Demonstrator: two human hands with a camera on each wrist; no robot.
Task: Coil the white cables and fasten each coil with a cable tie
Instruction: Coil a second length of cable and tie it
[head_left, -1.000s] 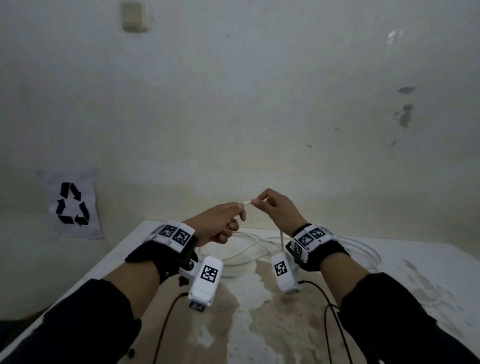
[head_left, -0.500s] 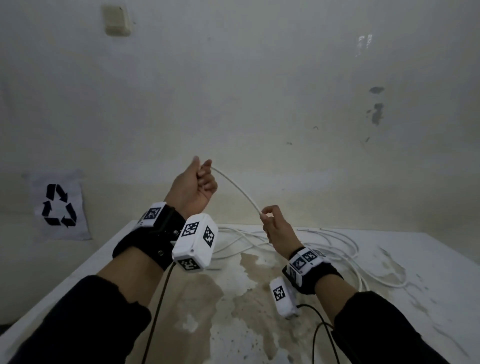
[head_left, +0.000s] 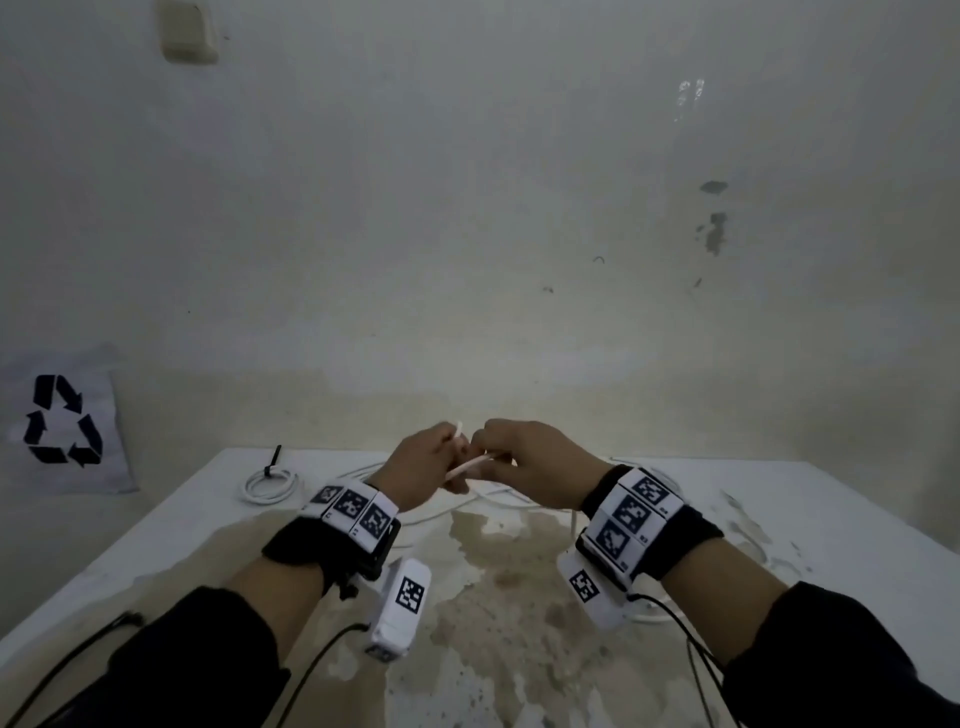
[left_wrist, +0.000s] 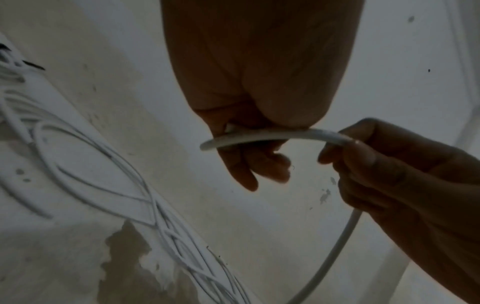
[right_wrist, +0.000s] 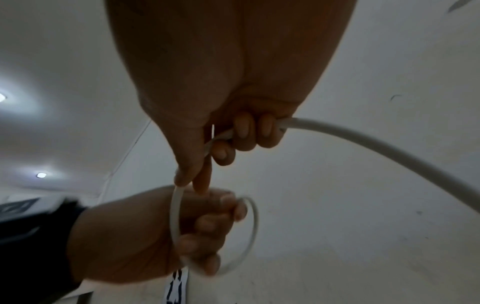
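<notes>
Above the tabletop (head_left: 156, 525), the left hand (head_left: 421, 470) grips the white cable (head_left: 467, 466) near its free end and the right hand (head_left: 524, 462) pinches it alongside, so the small first loop could spring open if either grip slackens.

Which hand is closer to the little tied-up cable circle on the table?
Left. The left hand is up over the table, just right of the tied coil. The right hand is farther right, beyond the left hand.
</notes>
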